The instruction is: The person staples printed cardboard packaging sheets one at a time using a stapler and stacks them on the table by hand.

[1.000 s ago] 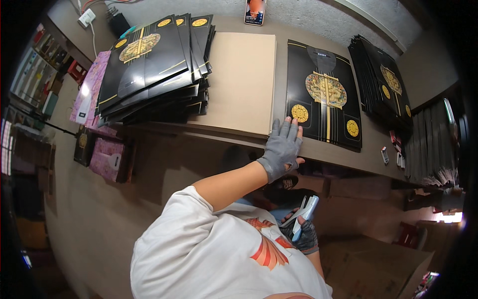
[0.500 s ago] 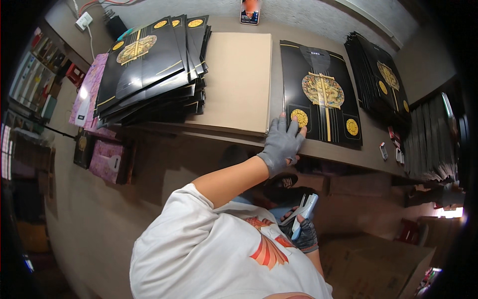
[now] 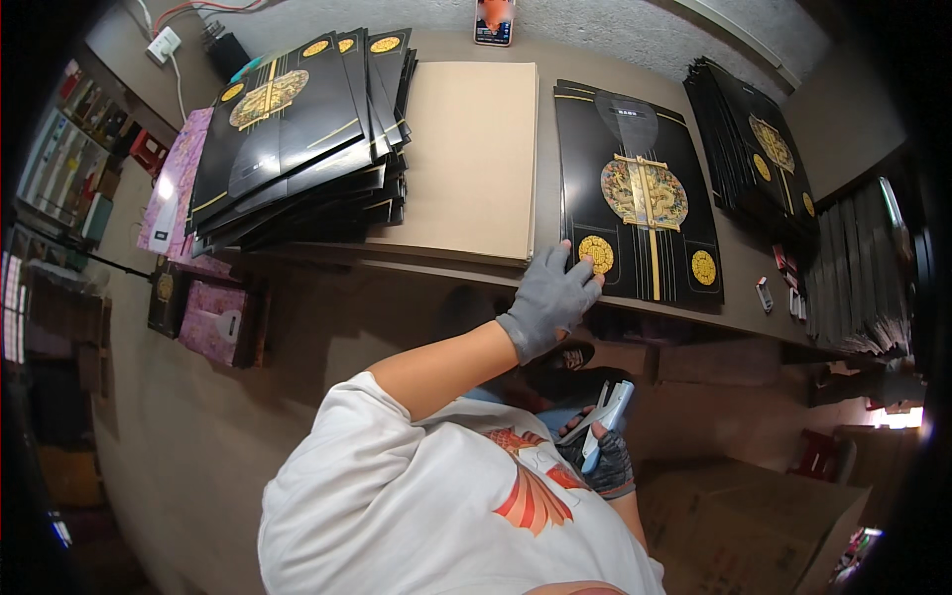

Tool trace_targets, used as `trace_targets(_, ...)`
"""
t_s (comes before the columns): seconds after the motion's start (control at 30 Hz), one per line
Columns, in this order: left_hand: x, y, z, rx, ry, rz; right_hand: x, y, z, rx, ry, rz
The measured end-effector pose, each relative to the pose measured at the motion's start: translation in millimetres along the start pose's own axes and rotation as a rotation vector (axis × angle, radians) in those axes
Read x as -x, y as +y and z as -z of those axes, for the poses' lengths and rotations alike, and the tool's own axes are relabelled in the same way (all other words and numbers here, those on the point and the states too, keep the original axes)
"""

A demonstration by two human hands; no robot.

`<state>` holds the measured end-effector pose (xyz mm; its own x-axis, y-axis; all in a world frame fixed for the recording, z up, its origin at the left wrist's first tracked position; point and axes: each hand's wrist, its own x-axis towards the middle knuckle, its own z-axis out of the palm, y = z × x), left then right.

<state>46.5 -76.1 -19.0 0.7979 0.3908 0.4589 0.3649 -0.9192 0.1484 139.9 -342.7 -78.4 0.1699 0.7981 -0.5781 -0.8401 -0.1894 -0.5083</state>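
Observation:
My left hand (image 3: 552,300), in a grey fingerless glove, rests its outstretched fingertips on the near left corner of a flat black printed sheet or bag (image 3: 585,139). That piece has a round gold-and-coloured emblem and smaller gold discs; others may lie under it. Low in front of my body, my right hand (image 3: 607,463), in a dark fingerless glove, is wrapped round a light blue stapler (image 3: 612,412) with its jaws apart. Left of the black piece lies a stack of plain tan board (image 3: 474,159). On its left part sits an untidy pile of similar black pieces (image 3: 297,129).
Another black stack (image 3: 739,149) leans at the table's right, beside small staple boxes (image 3: 783,283). A phone (image 3: 493,25) stands by the back wall. Pink patterned bags (image 3: 213,322) are at the left. A cardboard box (image 3: 744,526) stands on the floor at lower right.
My left hand has drawn slightly toward me, and the black piece under its fingertips has its near edge slightly closer. My right hand still holds the stapler in nearly the same place.

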Motion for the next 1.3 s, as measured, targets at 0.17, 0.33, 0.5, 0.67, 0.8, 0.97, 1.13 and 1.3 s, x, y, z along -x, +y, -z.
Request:
trace_targets(0.17,0.2,-1.2,4.2,0.021,0.021,-0.028,1.6,0.4,-1.5,-0.012,0.012,-0.001)
trace_targets(0.33,-2.8,-3.2,8.2,0.072,0.082,-0.033,-2.8,2.1,3.8,-0.016,-0.012,0.002)
trace_targets(0.5,-6.5,6.4,31.5,0.111,0.146,-0.012,-3.6,2.9,8.6,-0.026,-0.029,0.017)
trace_targets(0.67,20.1,16.8,27.2,0.256,0.165,-0.115,2.7,-8.3,4.7,-0.061,0.014,0.046)
trace_targets(0.8,37.4,16.5,17.1,0.406,0.163,-0.134,4.4,-22.7,12.9,0.121,0.0,0.105)
trace_targets(0.97,58.7,10.5,11.7,1.024,-0.079,0.588,12.5,-44.0,10.9,0.486,0.063,0.091)
trace_targets(1.13,41.5,11.1,-4.6,1.768,-0.495,1.009,11.2,-63.0,-15.9,0.897,0.059,0.094)
trace_targets(1.3,21.7,25.1,-3.7,1.802,-0.438,0.957,1.9,-71.4,-39.9,1.029,0.072,0.094)
